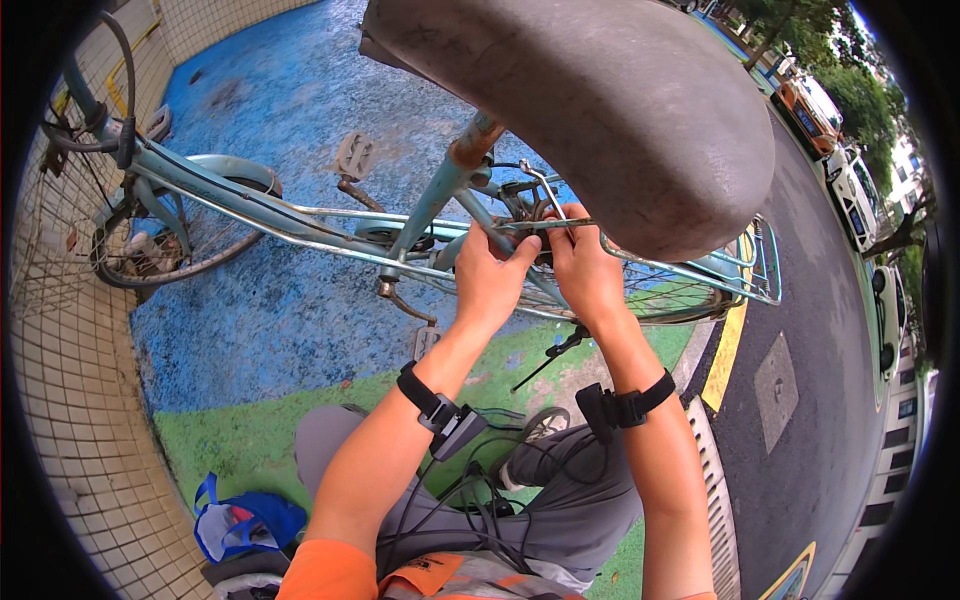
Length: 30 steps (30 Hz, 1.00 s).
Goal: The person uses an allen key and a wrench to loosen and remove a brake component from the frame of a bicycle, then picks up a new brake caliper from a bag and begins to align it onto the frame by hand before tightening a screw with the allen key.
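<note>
A light-blue, rust-marked bicycle (300, 222) stands across in front of me, its worn brown saddle (600, 110) hiding part of the rear. Just behind the seat post (435, 205), my left hand (488, 278) curls round a slanting frame tube (484, 222), thumb toward the other hand. My right hand (585, 268) is close beside it, under the thin rail of the rear rack (765, 262), fingers pinched together. What they pinch is hidden. A thin bent silver rod (543, 185) rises beside its fingertips. The rear wheel (670, 300) shows below the rack.
Black bands with small boxes (452, 428) sit on both forearms, cables (490, 490) trailing over my lap. The kickstand (565, 345) juts toward me. A tiled wall (80, 430) borders the left, with a blue bag (250, 525) near it. Cars (855, 195) stand along the road at right.
</note>
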{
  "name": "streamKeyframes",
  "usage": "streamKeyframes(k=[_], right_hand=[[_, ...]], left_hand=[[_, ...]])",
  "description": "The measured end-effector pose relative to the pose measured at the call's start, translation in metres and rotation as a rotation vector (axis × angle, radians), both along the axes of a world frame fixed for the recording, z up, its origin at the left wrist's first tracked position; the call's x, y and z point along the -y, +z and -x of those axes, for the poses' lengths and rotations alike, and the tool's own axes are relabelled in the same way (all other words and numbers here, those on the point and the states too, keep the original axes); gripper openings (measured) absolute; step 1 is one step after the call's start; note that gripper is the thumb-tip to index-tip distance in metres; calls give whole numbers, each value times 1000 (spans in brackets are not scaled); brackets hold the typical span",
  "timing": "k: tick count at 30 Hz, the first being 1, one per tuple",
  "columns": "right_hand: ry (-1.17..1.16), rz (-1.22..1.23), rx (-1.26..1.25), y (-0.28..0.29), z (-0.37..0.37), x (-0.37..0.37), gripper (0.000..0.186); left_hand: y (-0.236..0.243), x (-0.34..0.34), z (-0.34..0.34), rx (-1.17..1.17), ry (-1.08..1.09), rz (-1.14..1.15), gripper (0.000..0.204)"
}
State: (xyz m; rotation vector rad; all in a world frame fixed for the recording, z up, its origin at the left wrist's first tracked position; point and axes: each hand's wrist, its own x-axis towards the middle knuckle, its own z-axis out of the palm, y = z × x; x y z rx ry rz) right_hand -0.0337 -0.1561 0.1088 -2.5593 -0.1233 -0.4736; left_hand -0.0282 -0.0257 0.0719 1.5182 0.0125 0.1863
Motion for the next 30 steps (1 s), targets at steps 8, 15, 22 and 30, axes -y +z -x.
streamKeyframes(k=[8,15,22,30], right_hand=[[72,-67,9,-16,-6,12,23],[-74,-163,-259,13,2,-2,37],[99,-342,-90,-8,-7,15,30],[113,-355,-88,-20,-13,19,27]], left_hand=[[0,2,-2,6,-49,41,27],[-6,-5,-5,-5,-61,10,29],[-1,0,-3,-16,-44,-8,24],[-1,-2,-5,-9,-76,13,28]])
